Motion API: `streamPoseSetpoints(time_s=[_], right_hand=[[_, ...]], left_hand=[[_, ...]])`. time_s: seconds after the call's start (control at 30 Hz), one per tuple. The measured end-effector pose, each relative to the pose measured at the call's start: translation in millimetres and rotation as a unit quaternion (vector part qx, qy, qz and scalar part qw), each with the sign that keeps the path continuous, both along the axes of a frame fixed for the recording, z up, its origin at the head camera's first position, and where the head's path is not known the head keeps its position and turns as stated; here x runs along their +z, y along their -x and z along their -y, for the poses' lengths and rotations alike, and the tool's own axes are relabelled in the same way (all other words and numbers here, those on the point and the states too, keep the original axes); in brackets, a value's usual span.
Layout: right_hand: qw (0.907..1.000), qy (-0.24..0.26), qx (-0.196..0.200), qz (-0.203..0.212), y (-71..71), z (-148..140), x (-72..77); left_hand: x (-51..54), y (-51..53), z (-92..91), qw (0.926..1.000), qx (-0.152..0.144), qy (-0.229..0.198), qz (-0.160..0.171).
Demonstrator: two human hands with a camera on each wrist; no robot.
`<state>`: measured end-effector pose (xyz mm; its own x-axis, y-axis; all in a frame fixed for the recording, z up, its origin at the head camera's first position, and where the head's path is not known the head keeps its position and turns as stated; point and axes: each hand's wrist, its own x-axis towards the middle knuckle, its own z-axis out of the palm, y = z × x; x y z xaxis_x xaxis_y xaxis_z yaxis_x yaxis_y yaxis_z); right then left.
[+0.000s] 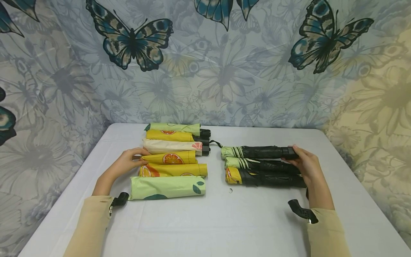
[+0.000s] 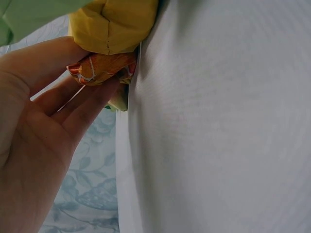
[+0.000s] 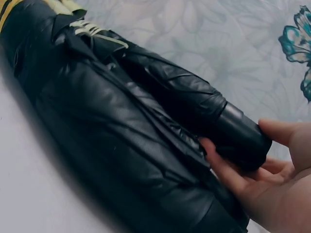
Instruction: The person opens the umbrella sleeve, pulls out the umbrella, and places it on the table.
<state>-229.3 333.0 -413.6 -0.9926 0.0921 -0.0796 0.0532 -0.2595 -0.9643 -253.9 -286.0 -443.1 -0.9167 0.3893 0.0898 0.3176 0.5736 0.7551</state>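
Note:
My left hand (image 1: 124,164) pinches the left end of a yellow orange-print umbrella cover (image 1: 160,159). In the left wrist view, thumb and fingers close about its patterned end (image 2: 99,69), beside a plainer yellow cover (image 2: 114,29). On the right, my right hand (image 1: 306,166) grips the black handle (image 3: 240,133) of the farthest folded umbrella (image 1: 260,152), thumb on top and fingers underneath. Nearer to me lie a second black-and-green umbrella (image 1: 263,165) and a black-and-yellow one (image 1: 269,177). Part of their right ends is hidden behind the right hand.
Behind the left hand's cover lie white (image 1: 173,146), yellow (image 1: 168,135) and green (image 1: 176,127) covers with black handles protruding. In front are another yellow cover (image 1: 176,170) and a light green one (image 1: 168,187). A tiny ring-like bit (image 1: 231,191) lies on the white table (image 1: 224,225).

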Motion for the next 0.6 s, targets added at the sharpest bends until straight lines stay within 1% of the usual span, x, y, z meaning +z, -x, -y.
streamPoseSetpoints(time_s=[0.13,0.2,0.3,0.37,0.4,0.47,0.53,0.57,0.6], right_hand=[[0.9996,-0.026,-0.008,0.011,-0.1,-1.9,-2.7],[0.9987,-0.040,-0.024,0.017,0.0,-2.5,-4.0],[0.9953,-0.070,-0.056,0.035,0.8,-1.9,-4.0],[0.9888,-0.115,-0.081,0.051,1.4,-1.4,-3.6],[0.9838,-0.144,-0.090,0.058,2.0,-1.2,-3.6],[0.9743,-0.184,-0.107,0.073,3.4,-0.5,-3.6],[0.9623,-0.228,-0.118,0.089,4.6,-0.1,-4.2],[0.9578,-0.242,-0.120,0.097,5.2,-0.1,-4.7],[0.9557,-0.247,-0.122,0.104,5.7,-0.1,-5.4]], left_hand=[[0.8,-0.8,0.1,1.0000,-0.001,-0.001,0.001],[1.2,-1.0,-0.1,1.0000,-0.001,-0.002,0.001],[1.3,-1.1,0.1,1.0000,-0.001,-0.002,0.001],[1.3,-1.2,0.0,1.0000,-0.001,-0.002,0.000],[1.3,-1.2,-0.1,1.0000,-0.001,-0.002,0.000],[1.3,-1.3,-0.3,1.0000,0.000,-0.002,0.001],[1.3,-1.4,-0.6,1.0000,0.002,-0.004,0.003],[1.4,-1.5,-0.8,1.0000,0.003,-0.005,0.004],[1.4,-1.5,-0.8,1.0000,0.002,-0.003,0.002]])
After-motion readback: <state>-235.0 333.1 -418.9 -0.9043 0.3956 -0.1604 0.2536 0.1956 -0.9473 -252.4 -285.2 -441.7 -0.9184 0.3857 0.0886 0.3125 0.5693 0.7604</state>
